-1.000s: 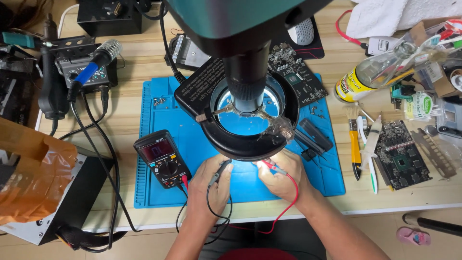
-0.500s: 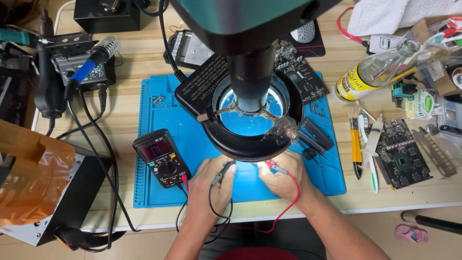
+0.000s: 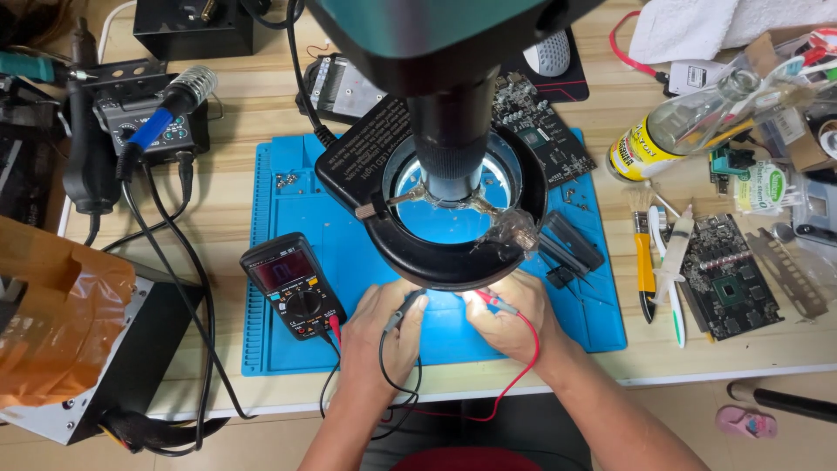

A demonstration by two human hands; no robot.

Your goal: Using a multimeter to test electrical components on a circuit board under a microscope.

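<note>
View from above of a repair bench, largest items first. A blue work mat [image 3: 288,340] covers the middle of the wooden bench [image 3: 244,113]. Over the mat stands a microscope [image 3: 453,113], whose black ring light [image 3: 436,253] hides whatever lies directly beneath the lens. A circuit board [image 3: 545,118] lies partly under the microscope at the mat's far edge; a second circuit board [image 3: 728,283] rests well to the right, beside a yellow-handled brush [image 3: 643,262] and a clear bottle [image 3: 689,131] lying on its side. A soldering station [image 3: 148,122] stands at the far left.

On the mat's left part sits a black meter [image 3: 292,286], display facing up. Two thin leads run from it toward the person. The left hand [image 3: 384,336] pinches the black probe [image 3: 403,310] between thumb and fingers, tip aimed under the ring light. The right hand [image 3: 510,318] pinches the red probe [image 3: 493,303] likewise, with the red wire [image 3: 523,371] looping below the wrist. Both hands rest on the mat, just beside each other at the near rim of the ring light; the probe tips themselves are hidden.

Handling, as judged: the probes look light, stiff and slender, best held like a pen near the front of the grip; the wires appear limp and liable to snag or drag.
</note>
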